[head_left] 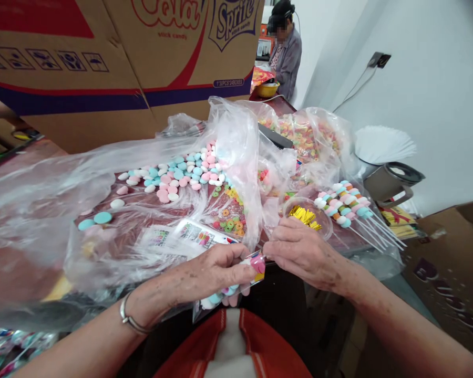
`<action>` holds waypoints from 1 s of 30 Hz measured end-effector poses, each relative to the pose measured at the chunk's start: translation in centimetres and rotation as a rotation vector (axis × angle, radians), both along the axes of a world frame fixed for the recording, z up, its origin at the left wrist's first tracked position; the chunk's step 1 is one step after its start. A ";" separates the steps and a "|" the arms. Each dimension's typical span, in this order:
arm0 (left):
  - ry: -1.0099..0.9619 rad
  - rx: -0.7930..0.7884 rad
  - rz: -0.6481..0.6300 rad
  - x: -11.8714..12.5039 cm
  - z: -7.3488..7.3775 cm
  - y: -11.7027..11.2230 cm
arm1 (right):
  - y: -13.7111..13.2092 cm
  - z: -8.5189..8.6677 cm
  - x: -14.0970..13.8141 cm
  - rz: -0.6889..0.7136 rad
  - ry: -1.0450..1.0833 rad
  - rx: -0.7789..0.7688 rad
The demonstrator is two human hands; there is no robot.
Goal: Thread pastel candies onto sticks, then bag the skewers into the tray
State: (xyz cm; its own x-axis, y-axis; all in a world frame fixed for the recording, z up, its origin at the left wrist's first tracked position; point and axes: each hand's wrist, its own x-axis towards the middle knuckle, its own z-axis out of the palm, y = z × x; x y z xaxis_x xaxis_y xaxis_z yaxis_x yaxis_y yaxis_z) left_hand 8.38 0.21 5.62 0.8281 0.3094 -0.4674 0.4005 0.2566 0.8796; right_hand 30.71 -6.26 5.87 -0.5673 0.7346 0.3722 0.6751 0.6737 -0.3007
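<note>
Left hand: closed around a clear packet, thumb on top, fingers beneath, with pastel pieces showing under the palm. The packet lies over the near table edge, above the lap. Right hand: fingertips drawn tightly together, apparently pinching the packet's right end; whether film, a stick or a strip sits between them cannot be told.

For good handling, support the packet along its length with the left hand and press lightly, as the contents are likely to crush. Gather the film flat and taut before applying any twist, and work with the fingertips only.

Materials. The packet film is thin, glossy and creased. Just beyond the right hand, 1 round transparent bowl holds narrow gold strips, shiny and foil-like. To its right lie candy skewers: matte pastel pieces stacked on slim white sticks. Left of the bowl are flat printed bags and small ring-shaped sweets. Farther out, smooth, rounded loose candies rest on wrinkled plastic sheeting. A corrugated carton stands behind.
</note>
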 end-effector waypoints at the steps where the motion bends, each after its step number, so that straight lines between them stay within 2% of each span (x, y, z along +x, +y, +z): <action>1: 0.015 -0.014 0.002 -0.1 0.1 0.0 | 0.2 0.0 -0.1 0.014 -0.006 0.000; 4: -0.006 -0.077 0.071 -0.3 -0.2 -0.3 | 0.6 -0.1 -0.7 0.076 -0.001 0.005; 6: -0.047 -0.107 0.169 -0.3 -0.6 -0.5 | 0.9 -0.3 -1.1 0.060 0.035 0.031; 11: -0.129 -0.032 0.410 0.3 -1.0 -0.6 | 1.4 -0.1 -1.6 -0.345 0.175 0.125; 14: -0.143 0.028 0.498 0.6 -1.1 -0.8 | 1.3 -0.2 -2.3 -0.356 0.169 0.114; 18: -0.110 0.164 0.585 0.6 -0.9 -1.1 | 1.1 -0.7 -3.9 -0.282 0.296 -0.046; 23: -0.086 0.426 0.662 0.4 -0.4 -0.7 | 0.9 -1.5 -6.1 -0.404 0.797 -0.430; 25: -0.089 0.475 0.687 0.5 -0.4 -0.5 | 0.9 -1.9 -6.9 -0.428 0.897 -0.592; 27: -0.103 0.414 0.700 0.5 -0.8 -0.5 | 0.9 -2.1 -7.5 -0.436 0.921 -0.664; 30: -0.214 0.127 0.711 0.2 -1.6 -0.5 | 0.8 -2.2 -7.6 -0.428 0.980 -0.656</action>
State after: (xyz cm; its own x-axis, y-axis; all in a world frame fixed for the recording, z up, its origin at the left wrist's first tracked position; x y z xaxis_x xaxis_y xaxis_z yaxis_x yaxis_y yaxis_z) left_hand 8.61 -0.34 4.00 0.4774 0.8442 -0.2438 -0.0070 0.2811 0.9597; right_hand 23.07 -5.46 3.63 0.0709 0.9975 -0.0029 0.1055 -0.0104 -0.9944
